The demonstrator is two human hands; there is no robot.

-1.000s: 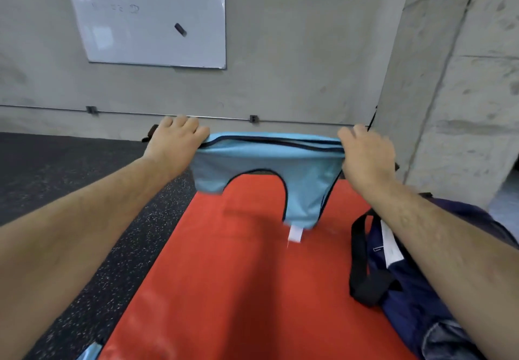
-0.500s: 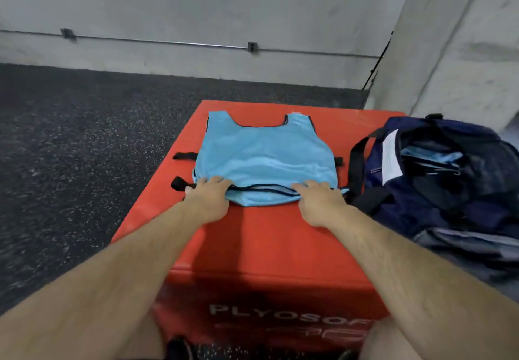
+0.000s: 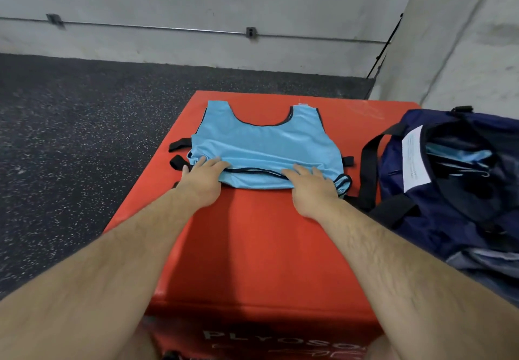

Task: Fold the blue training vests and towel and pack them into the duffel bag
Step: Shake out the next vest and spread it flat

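Observation:
A light blue training vest (image 3: 266, 146) with black trim lies flat on the red padded box (image 3: 252, 247), its neck hole pointing away from me. My left hand (image 3: 202, 177) rests with straight fingers on the near left corner of the hem. My right hand (image 3: 311, 188) lies the same way on the near right part of the hem. The navy duffel bag (image 3: 449, 213) stands open at the right on the box, with light blue cloth (image 3: 460, 157) showing inside. I see no towel.
Black side straps (image 3: 178, 143) stick out from the vest's left edge. The bag's black handle (image 3: 368, 169) loops close to the vest's right side. Dark speckled floor (image 3: 70, 135) lies left of the box, a concrete wall behind and a pillar (image 3: 463, 37) at the far right.
A second ago both hands held the vest up in the air by its hem. It now lies spread on the box, and the hands rest on its near edge.

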